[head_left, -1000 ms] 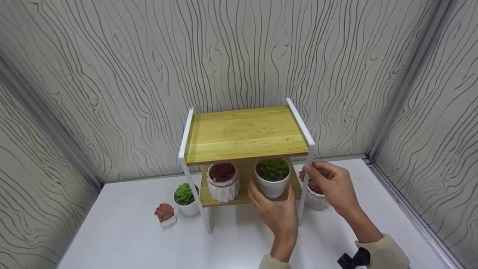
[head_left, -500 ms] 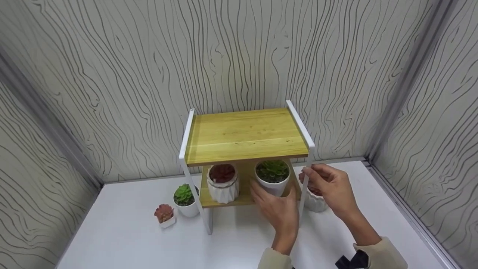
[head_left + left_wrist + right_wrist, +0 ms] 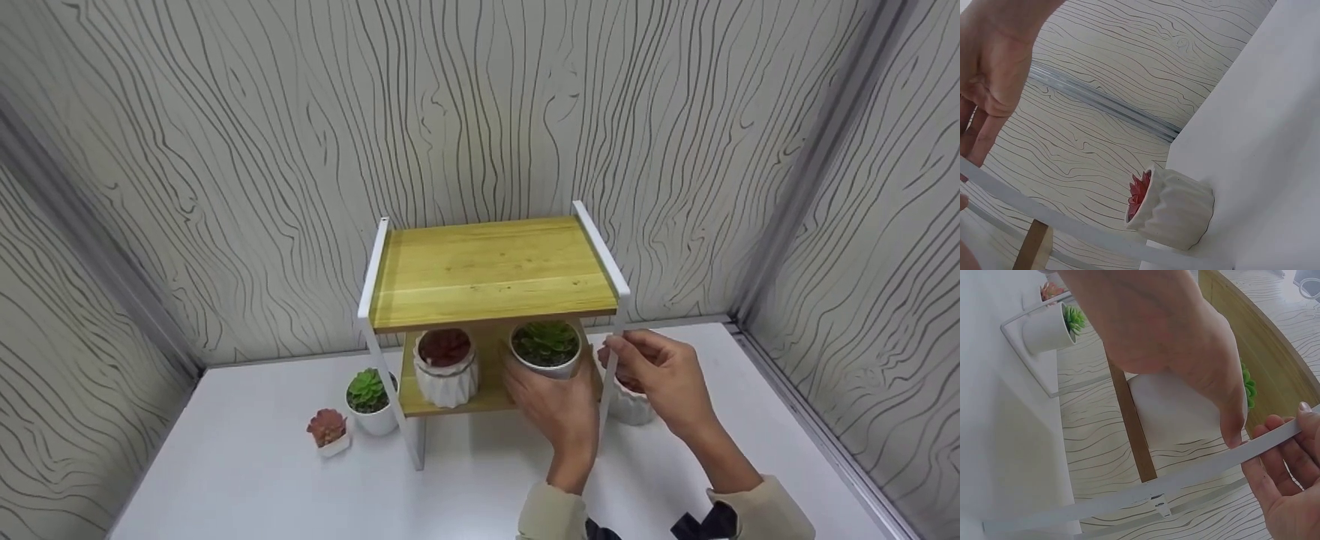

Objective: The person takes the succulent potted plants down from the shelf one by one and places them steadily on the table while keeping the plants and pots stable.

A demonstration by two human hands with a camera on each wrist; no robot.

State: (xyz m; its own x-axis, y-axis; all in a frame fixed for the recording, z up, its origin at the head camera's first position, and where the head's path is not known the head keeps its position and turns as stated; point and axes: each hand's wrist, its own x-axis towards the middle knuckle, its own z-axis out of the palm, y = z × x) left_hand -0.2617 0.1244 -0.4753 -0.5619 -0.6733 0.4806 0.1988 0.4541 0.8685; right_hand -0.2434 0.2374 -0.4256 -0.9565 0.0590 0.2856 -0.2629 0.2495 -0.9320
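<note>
My left hand (image 3: 559, 409) holds a smooth white pot with a green succulent (image 3: 546, 345) on the lower board of a two-tier shelf (image 3: 495, 270), fingers on its left side and thumb on its right. With thumb and fingers, my right hand (image 3: 667, 382) grips the shelf's white right front post (image 3: 610, 375). In the right wrist view, the left hand (image 3: 1185, 343) covers part of the white pot (image 3: 1174, 410). Beside it on the board stands a ribbed white pot with a dark red succulent (image 3: 447, 367).
On the white table (image 3: 262, 480), a small red succulent (image 3: 328, 431) and a white pot with a bright green succulent (image 3: 373, 401) stand left of the shelf. Right of it, partly hidden, stands another ribbed pot (image 3: 1179, 208) with a red succulent. Patterned panels (image 3: 480, 112) rise behind.
My left hand has moved up and closed around the pot with the green succulent, hiding more of its front. The right hand stays at the post.
</note>
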